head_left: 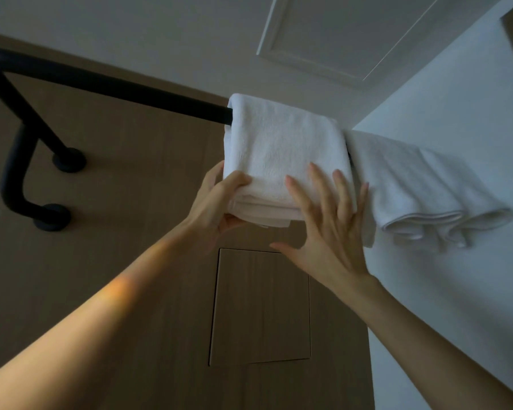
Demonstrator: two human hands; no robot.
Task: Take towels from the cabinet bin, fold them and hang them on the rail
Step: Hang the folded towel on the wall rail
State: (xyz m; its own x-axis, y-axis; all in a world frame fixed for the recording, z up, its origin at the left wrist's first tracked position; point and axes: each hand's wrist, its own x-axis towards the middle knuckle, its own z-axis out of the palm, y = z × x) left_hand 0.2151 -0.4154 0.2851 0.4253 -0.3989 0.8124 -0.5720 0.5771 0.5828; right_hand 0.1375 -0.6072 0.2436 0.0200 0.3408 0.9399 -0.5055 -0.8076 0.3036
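Head cam, looking up: a folded white towel (279,143) is hanging over the black rail (107,84), just beside a second towel (412,184) draped to its right. The left hand (219,202) is gripping the folded towel's bottom left corner, thumb in front, fingers curling underneath. The right hand (329,232) is lying flat against its lower right part, fingers spread straight, grabbing nothing.
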